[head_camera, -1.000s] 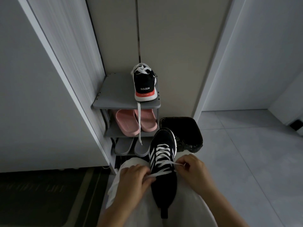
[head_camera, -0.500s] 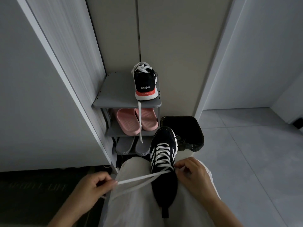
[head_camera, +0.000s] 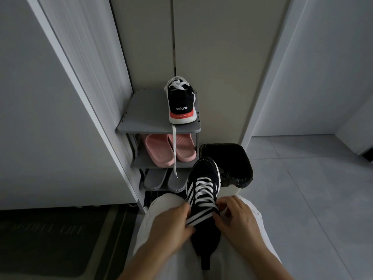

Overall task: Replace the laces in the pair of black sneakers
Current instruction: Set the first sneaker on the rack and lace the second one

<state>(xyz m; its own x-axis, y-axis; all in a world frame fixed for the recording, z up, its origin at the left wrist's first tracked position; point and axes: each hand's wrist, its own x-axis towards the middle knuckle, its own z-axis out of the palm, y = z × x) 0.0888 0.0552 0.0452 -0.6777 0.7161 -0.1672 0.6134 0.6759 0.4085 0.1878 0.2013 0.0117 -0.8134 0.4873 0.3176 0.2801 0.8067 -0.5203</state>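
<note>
1. A black sneaker [head_camera: 204, 170] of soft knit fabric is laid lengthwise on the lap, toe pointing away, with white stripes on its sides and a narrow white sole edge.
2. It is supported by light, smooth trousers [head_camera: 159, 205].
3. A flat, woven white lace [head_camera: 202, 189] is crossed in tidy bars up the eyelets; two strands of it are drawn slantwise over the tongue.
4. Those strands are pinched by the left hand [head_camera: 171, 225], whose fingers are curled and pressed together at the shoe's left flank.
5. The right hand [head_camera: 238, 221] is set against the right eyelet row, fingers bent inward, and the lace seems to be pinched at their tips.
6. A second sneaker [head_camera: 181, 102], black with a red-and-white rubber heel, is stood on the top board of a grey shoe rack [head_camera: 147, 112], heel toward the camera.
7. One loose lace end [head_camera: 174, 150] is left hanging from it, straight down past two shelves.
8. Moulded pink slippers [head_camera: 161, 152] are kept on the middle shelf and rounded grey slippers [head_camera: 157, 178] below.
9. A square bin [head_camera: 245, 158] lined with crinkled black plastic is placed just beside the rack on a matte tiled floor [head_camera: 312, 188].
10. A dark ribbed mat [head_camera: 46, 239] is spread at the left.
</note>
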